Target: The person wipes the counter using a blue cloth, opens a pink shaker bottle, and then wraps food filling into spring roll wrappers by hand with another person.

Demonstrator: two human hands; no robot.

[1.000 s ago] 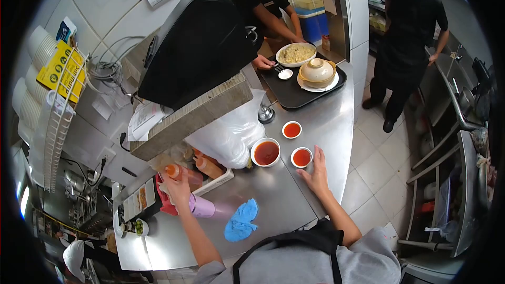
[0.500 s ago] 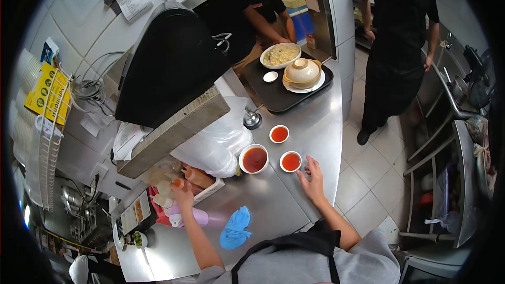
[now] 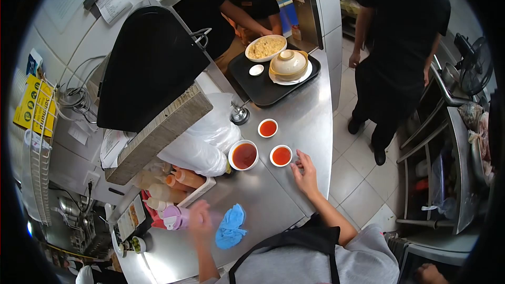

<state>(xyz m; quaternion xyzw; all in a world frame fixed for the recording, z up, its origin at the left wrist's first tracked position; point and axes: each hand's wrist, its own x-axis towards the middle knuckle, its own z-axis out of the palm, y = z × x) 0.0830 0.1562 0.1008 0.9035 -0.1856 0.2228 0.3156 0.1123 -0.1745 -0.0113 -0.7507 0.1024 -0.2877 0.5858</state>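
My right hand (image 3: 304,172) rests over the steel counter with its fingers apart and holding nothing, just right of a small white bowl of red sauce (image 3: 281,155). A second small bowl of red sauce (image 3: 268,128) stands behind it, and a larger white bowl of brownish-red liquid (image 3: 244,156) is to the left. Motion smears my left hand (image 3: 199,222), so its fingers do not show clearly. It is between the purple-capped bottle (image 3: 173,217) and a crumpled blue cloth (image 3: 230,226). Several squeeze bottles (image 3: 188,178) stand in a white basket beyond it.
A black tray (image 3: 247,90) carries a lidded clay pot (image 3: 289,65), a dish of rice (image 3: 266,48) and a small white dish. A call bell (image 3: 239,114) sits near plastic bags (image 3: 197,150). People in black stand behind the tray and in the right aisle.
My left hand has left the squeeze bottles and come back toward me, near the blue cloth. My right hand stays beside the small bowl. The person in the aisle has come nearer.
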